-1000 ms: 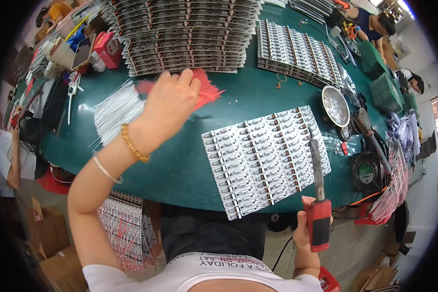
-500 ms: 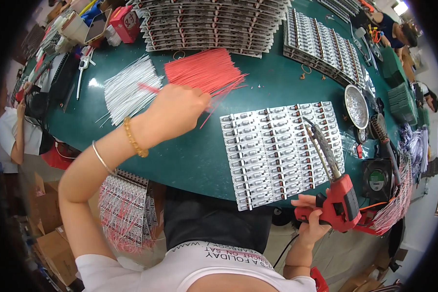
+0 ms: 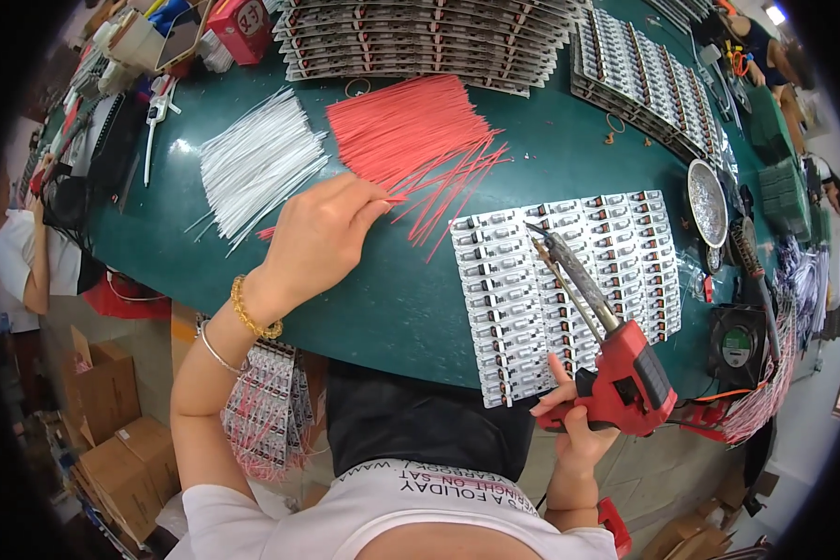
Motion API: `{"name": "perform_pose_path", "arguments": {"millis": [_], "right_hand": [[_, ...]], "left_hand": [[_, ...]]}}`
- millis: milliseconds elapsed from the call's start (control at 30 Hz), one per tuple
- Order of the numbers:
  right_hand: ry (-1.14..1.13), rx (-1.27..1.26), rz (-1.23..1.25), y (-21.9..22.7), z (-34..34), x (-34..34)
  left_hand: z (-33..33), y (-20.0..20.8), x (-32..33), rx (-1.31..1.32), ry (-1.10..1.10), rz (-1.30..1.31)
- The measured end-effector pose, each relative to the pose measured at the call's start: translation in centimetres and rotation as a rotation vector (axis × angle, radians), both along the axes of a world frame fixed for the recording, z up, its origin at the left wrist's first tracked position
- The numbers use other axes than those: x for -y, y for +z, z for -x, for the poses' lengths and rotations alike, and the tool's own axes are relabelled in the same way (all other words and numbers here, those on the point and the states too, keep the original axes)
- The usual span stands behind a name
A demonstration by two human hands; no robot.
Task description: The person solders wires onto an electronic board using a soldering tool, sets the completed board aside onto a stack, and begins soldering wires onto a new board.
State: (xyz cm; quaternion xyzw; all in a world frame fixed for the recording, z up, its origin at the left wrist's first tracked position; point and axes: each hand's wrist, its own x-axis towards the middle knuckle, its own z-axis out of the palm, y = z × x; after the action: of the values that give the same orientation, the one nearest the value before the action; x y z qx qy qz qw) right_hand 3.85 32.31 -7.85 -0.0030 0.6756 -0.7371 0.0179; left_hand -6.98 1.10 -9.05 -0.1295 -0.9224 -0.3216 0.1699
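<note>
My left hand (image 3: 313, 238) is closed, thumb and fingers pinched around red wires (image 3: 267, 232) whose ends stick out on both sides of the fist. It hovers just in front of a pile of red wires (image 3: 406, 126), some fanned out loosely to the right. Left of that lies a bundle of white wires (image 3: 261, 159). My right hand (image 3: 583, 441) grips the handle of a red soldering gun (image 3: 633, 378). Its long dark tip reaches over the upper left part of a panel of small white circuit boards (image 3: 504, 322), apparently above the surface.
Stacked board panels (image 3: 420, 47) stand at the back, with another stack (image 3: 639, 75) to their right. A metal bowl (image 3: 707, 203) and a small black fan (image 3: 737, 345) sit at the right. Cardboard boxes (image 3: 131, 467) are on the floor at left. Other people work at both sides.
My left hand has drawn back toward me from the red pile with wires pinched in it. The soldering gun has swung left, its tip now over the panel's upper left.
</note>
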Motion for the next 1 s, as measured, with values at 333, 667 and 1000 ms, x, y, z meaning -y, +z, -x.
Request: {"name": "perform_pose_path", "arguments": {"millis": [333,667,1000], "right_hand": [[-0.112,-0.071,-0.090,-0.8,-0.7,-1.0],[-0.168,-0.116,-0.136,-1.0,0.0,-2.6],[-0.138,-0.107,-0.149,-0.1,-3.3,-1.7]], "left_hand": [[4.3,0.5,-4.5,0.120,-0.257,-0.054],[2.4,0.2,-1.0,0.011,-0.055,0.269],[-1.2,-0.8,-4.7,0.434,-0.100,-0.342]]}}
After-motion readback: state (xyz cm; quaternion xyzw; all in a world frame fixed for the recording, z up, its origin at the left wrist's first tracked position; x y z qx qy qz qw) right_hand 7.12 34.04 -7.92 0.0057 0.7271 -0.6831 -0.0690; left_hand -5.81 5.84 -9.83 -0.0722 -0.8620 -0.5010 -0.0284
